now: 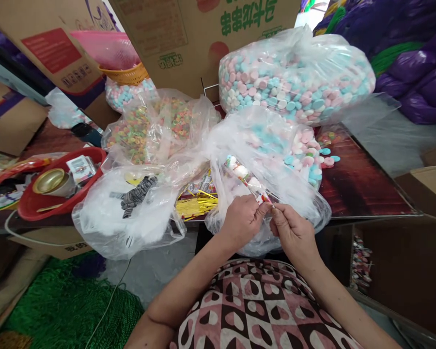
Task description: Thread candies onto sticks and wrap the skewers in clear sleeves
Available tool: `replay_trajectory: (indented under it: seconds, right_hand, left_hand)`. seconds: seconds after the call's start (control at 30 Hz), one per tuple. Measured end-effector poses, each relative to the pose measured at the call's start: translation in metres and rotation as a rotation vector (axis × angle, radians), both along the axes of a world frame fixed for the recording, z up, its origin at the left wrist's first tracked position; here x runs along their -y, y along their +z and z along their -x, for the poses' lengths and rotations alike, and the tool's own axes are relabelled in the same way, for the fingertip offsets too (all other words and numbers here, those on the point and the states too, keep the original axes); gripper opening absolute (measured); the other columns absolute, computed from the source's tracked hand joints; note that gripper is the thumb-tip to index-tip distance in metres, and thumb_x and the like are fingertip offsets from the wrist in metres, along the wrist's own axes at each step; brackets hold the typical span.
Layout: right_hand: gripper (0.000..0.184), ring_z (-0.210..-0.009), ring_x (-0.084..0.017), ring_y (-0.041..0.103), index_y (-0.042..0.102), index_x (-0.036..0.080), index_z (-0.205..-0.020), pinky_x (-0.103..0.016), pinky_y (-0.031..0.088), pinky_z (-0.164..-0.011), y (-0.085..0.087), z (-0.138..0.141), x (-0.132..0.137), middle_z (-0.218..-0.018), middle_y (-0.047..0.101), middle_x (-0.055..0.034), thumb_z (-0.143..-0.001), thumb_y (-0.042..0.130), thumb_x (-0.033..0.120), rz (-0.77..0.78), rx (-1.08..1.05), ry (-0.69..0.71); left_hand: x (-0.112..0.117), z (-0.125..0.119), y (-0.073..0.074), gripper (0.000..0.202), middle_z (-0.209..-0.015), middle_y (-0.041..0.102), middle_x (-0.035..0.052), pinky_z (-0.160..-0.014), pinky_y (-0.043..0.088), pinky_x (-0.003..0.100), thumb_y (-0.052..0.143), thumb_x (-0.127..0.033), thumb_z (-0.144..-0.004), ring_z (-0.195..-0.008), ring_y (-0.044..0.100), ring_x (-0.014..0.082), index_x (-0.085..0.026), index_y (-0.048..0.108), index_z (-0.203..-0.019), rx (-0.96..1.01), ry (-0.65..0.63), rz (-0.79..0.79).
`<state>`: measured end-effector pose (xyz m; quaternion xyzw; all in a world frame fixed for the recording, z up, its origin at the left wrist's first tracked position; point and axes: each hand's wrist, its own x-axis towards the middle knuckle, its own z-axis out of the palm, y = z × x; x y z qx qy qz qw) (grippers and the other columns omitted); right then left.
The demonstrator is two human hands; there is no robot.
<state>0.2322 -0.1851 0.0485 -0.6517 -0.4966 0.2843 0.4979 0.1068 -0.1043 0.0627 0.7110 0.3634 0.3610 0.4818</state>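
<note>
A narrow clear cone bag (245,178) filled with pastel candies points away from me over an open plastic sack (265,160). My left hand (242,220) pinches the cone's near end, fingers closed on it. My right hand (289,228) is closed beside it, pinching the same twisted end; whether it also holds a tie is too small to tell. A pile of yellow twist ties (196,203) lies just left of my hands.
A big sack of pink, blue and white candies (294,77) sits behind. Bags of ring candies (148,126) and white pieces (127,208) lie left, by a red basin (58,194). Cardboard boxes (410,261) stand right and behind.
</note>
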Motion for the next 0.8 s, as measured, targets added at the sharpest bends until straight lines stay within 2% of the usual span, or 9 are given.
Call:
replay_trajectory:
  seconds: [0.07,0.13,0.27,0.33,0.4,0.53,0.7,0.8]
  right_hand:
    - [0.037,-0.047,-0.012,0.044,0.066,0.020,-0.098,-0.026,0.036,-0.048,-0.002,-0.001,0.001,-0.053,0.048,0.0044,-0.099,0.045,0.050,0.010,-0.040,0.003]
    - [0.038,-0.047,-0.012,0.044,0.066,0.020,-0.098,-0.025,0.035,-0.048,-0.004,-0.001,0.002,-0.054,0.049,0.0040,-0.099,0.045,0.050,0.014,-0.065,0.001]
    - [0.038,-0.047,-0.013,0.044,0.067,0.020,-0.098,-0.025,0.034,-0.047,-0.005,0.003,0.003,-0.054,0.050,0.0036,-0.098,0.046,0.052,0.024,-0.082,0.017]
    - [0.036,-0.047,-0.012,0.044,0.066,0.021,-0.096,-0.025,0.034,-0.046,-0.005,0.006,0.003,-0.054,0.050,0.0036,-0.098,0.046,0.051,0.023,-0.092,0.036]
    - [0.035,-0.046,-0.012,0.043,0.064,0.021,-0.093,-0.025,0.034,-0.046,-0.006,0.009,0.004,-0.054,0.050,0.0037,-0.098,0.046,0.050,0.024,-0.102,0.060]
    - [0.033,-0.046,-0.012,0.041,0.063,0.021,-0.092,-0.025,0.033,-0.045,-0.006,0.012,0.006,-0.054,0.049,0.0040,-0.098,0.045,0.049,0.035,-0.127,0.093]
    - [0.035,-0.045,-0.011,0.039,0.060,0.021,-0.085,-0.025,0.032,-0.044,-0.006,0.023,0.007,-0.053,0.047,0.0041,-0.098,0.047,0.051,0.046,-0.232,0.092]
    - [0.040,-0.046,-0.011,0.038,0.057,0.021,-0.075,-0.025,0.032,-0.045,-0.006,0.028,0.007,-0.053,0.046,0.0039,-0.097,0.048,0.054,0.061,-0.276,0.087]
  left_hand:
    - [-0.004,0.007,0.002,0.041,-0.076,0.065,0.0046,-0.080,0.041,0.033,0.063,-0.062,-0.083,-0.078,0.054,0.0214,-0.022,0.067,-0.072,0.022,-0.049,0.091]
    - [-0.009,0.012,0.004,0.044,-0.084,0.068,0.0040,-0.081,0.042,0.031,0.061,-0.064,-0.084,-0.082,0.058,0.0198,-0.021,0.070,-0.087,0.117,-0.040,0.223]
    - [-0.013,0.008,0.009,0.056,-0.091,0.070,0.0047,-0.081,0.045,0.031,0.061,-0.068,-0.083,-0.087,0.063,0.0185,-0.021,0.065,-0.113,0.477,-0.028,0.519]
    - [-0.011,0.001,0.013,0.057,-0.087,0.070,0.0037,-0.081,0.046,0.032,0.069,-0.062,-0.080,-0.086,0.065,0.0189,-0.022,0.062,-0.120,0.602,-0.081,0.645]
    - [-0.007,-0.006,0.017,0.058,-0.075,0.065,-0.0007,-0.082,0.047,0.033,0.076,-0.051,-0.078,-0.082,0.066,0.0182,-0.022,0.059,-0.126,0.671,-0.096,0.718]
    - [0.001,-0.013,0.018,0.055,-0.058,0.051,-0.0070,-0.080,0.046,0.032,0.077,-0.040,-0.080,-0.071,0.061,0.0147,-0.022,0.058,-0.128,0.750,-0.076,0.764]
    - [0.007,-0.016,0.010,0.051,-0.053,0.046,-0.0071,-0.069,0.044,0.028,0.078,-0.043,-0.078,-0.066,0.058,0.0142,-0.019,0.062,-0.120,0.785,-0.106,0.821]
    - [0.008,-0.015,0.006,0.044,-0.053,0.044,-0.0064,-0.069,0.045,0.025,0.077,-0.045,-0.079,-0.068,0.059,0.0137,-0.017,0.066,-0.110,0.784,-0.124,0.854]
